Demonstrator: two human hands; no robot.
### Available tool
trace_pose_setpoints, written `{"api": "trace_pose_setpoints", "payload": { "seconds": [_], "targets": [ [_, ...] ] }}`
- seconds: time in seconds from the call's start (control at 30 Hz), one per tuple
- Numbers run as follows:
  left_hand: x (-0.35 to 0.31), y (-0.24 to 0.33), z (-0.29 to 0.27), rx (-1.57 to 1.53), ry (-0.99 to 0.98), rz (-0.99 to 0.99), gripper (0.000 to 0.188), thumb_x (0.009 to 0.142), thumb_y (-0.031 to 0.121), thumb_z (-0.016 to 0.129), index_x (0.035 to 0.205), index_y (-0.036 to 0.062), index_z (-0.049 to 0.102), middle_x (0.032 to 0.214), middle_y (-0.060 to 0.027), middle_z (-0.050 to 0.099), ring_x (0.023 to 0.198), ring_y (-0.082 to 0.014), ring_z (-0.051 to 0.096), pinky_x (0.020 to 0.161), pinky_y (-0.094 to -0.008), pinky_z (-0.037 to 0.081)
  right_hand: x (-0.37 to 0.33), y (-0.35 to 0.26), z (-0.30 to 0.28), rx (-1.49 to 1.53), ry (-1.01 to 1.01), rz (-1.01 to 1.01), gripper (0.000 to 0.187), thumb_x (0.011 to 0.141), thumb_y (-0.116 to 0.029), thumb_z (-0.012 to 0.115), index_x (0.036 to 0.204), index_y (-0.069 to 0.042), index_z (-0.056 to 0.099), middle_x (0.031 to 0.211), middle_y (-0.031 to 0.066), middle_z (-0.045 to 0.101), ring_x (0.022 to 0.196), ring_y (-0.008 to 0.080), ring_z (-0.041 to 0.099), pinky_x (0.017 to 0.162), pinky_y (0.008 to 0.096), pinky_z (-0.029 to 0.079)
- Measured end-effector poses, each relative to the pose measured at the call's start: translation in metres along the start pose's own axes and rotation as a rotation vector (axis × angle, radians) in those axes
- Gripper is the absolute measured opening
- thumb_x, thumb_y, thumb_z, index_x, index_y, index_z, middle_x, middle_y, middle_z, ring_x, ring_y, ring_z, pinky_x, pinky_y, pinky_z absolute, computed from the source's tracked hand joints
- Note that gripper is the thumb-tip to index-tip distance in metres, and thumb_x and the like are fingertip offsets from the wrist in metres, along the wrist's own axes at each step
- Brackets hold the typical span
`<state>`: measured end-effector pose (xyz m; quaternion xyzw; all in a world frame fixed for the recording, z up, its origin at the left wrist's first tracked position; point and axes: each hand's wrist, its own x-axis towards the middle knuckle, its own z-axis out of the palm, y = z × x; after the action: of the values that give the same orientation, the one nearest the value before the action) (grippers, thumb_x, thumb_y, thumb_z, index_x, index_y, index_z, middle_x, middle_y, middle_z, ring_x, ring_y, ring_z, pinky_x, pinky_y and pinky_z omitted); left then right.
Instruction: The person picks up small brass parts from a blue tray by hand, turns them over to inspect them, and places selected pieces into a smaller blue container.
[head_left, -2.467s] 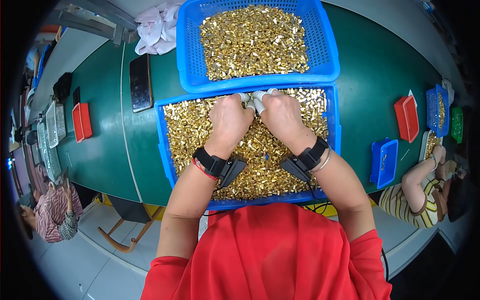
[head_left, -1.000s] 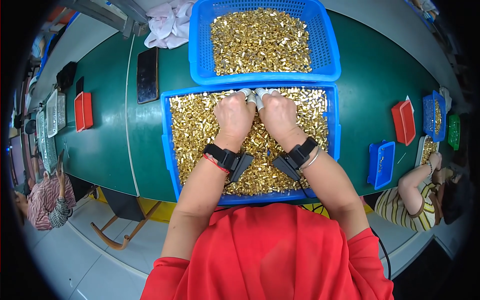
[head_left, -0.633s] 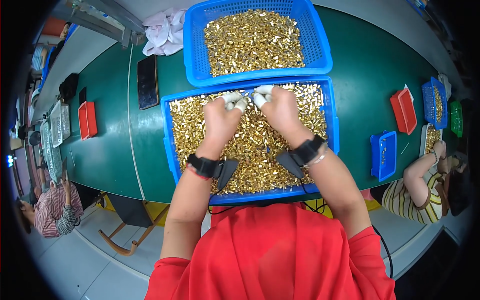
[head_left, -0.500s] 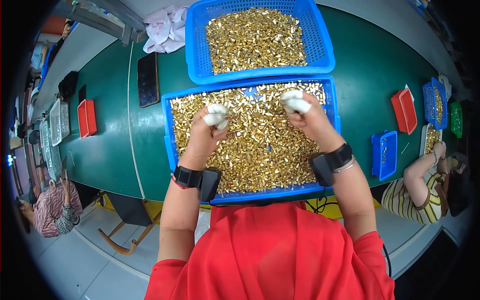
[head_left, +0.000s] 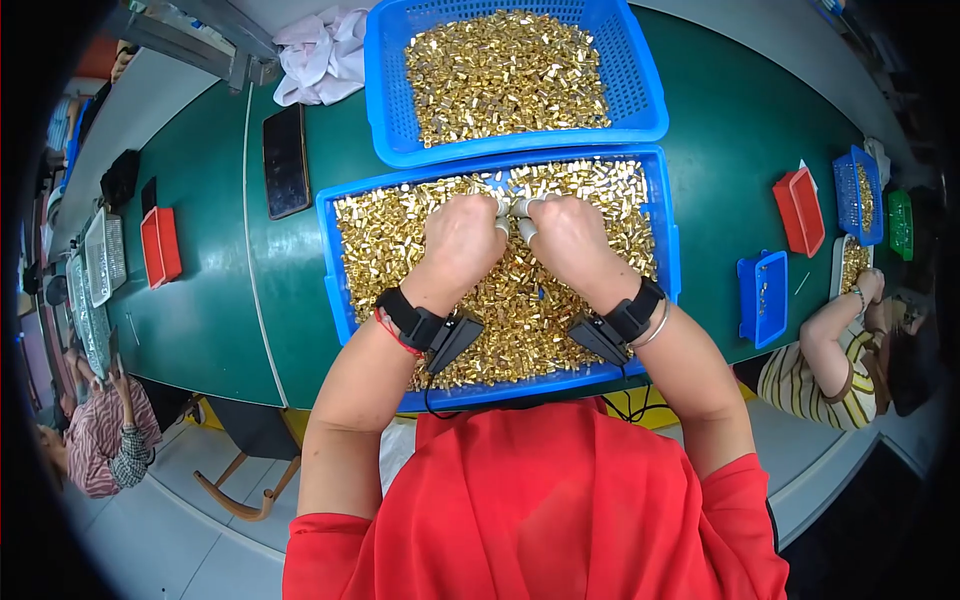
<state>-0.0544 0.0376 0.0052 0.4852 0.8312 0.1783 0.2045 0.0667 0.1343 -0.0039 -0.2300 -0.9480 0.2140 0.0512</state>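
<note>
Two hands meet over the near tray (head_left: 340,260), which is full of small brass parts (head_left: 400,240). The left hand (head_left: 462,240) and the right hand (head_left: 568,238) are side by side, almost touching, both with fingers curled down into the parts near the far wall of the tray. White covers sit on the fingertips (head_left: 503,208). I cannot tell what each grip pinches. A second tray (head_left: 385,90) with the same parts stands just behind on the green tabletop (head_left: 200,300). A phone (head_left: 286,160) lies to the left, a white cloth (head_left: 322,55) beyond it.
</note>
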Motion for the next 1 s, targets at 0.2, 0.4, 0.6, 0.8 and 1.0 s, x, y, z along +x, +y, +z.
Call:
{"api": "trace_pose_setpoints", "payload": {
  "seconds": [0.2, 0.4, 0.6, 0.8, 1.0],
  "targets": [
    [0.005, -0.001, -0.005, 0.047, -0.063, 0.070, 0.008, 0.067, 0.006, 0.058, 0.067, 0.0008, 0.064, 0.068, -0.0209, 0.062, 0.067, -0.0360, 0.063, 0.064, -0.0451, 0.052, -0.003, 0.015, -0.013, 0.288, -0.038, 0.083, 0.011, 0.082, -0.014, 0.060, 0.084, -0.007, 0.067, 0.067, 0.0111, 0.062, 0.055, 0.0233, 0.058, 0.053, 0.0342, 0.047],
    [0.008, -0.005, 0.000, 0.025, -0.065, 0.087, 0.008, 0.069, 0.008, 0.059, 0.069, 0.0015, 0.065, 0.069, -0.0211, 0.062, 0.068, -0.0363, 0.063, 0.064, -0.0451, 0.051, -0.024, 0.047, -0.039, 1.451, -0.300, 0.626, 0.012, 0.082, -0.013, 0.061, 0.088, -0.005, 0.067, 0.063, 0.0016, 0.058, 0.053, 0.0101, 0.052, 0.048, 0.0289, 0.043],
    [0.010, -0.003, 0.005, 0.053, -0.022, 0.171, 0.007, 0.067, 0.006, 0.059, 0.067, 0.0005, 0.063, 0.067, -0.0214, 0.062, 0.065, -0.0368, 0.062, 0.063, -0.0458, 0.052, -0.032, 0.010, -0.017, 0.592, -0.078, 0.233, 0.012, 0.081, -0.013, 0.064, 0.089, -0.006, 0.068, 0.061, 0.0024, 0.055, 0.051, 0.0133, 0.054, 0.046, 0.0310, 0.044],
    [-0.001, -0.012, 0.009, -0.190, 0.039, 0.128, 0.010, 0.071, 0.009, 0.058, 0.068, 0.0005, 0.062, 0.063, -0.0173, 0.061, 0.059, -0.0280, 0.062, 0.057, -0.0400, 0.050, -0.031, 0.005, -0.007, -0.017, 0.020, -0.071, 0.009, 0.077, -0.014, 0.066, 0.082, -0.007, 0.066, 0.067, 0.0101, 0.059, 0.057, 0.0265, 0.060, 0.051, 0.0376, 0.049],
    [-0.010, -0.033, -0.004, -1.026, -0.119, -0.147, 0.013, 0.075, 0.011, 0.060, 0.076, -0.0006, 0.064, 0.064, -0.0105, 0.062, 0.058, -0.0184, 0.060, 0.054, -0.0326, 0.048, -0.034, 0.006, -0.008, -0.036, -0.004, -0.109, 0.007, 0.076, -0.013, 0.065, 0.078, -0.006, 0.064, 0.071, 0.0126, 0.061, 0.060, 0.0288, 0.061, 0.054, 0.0396, 0.050]
  ]
}}
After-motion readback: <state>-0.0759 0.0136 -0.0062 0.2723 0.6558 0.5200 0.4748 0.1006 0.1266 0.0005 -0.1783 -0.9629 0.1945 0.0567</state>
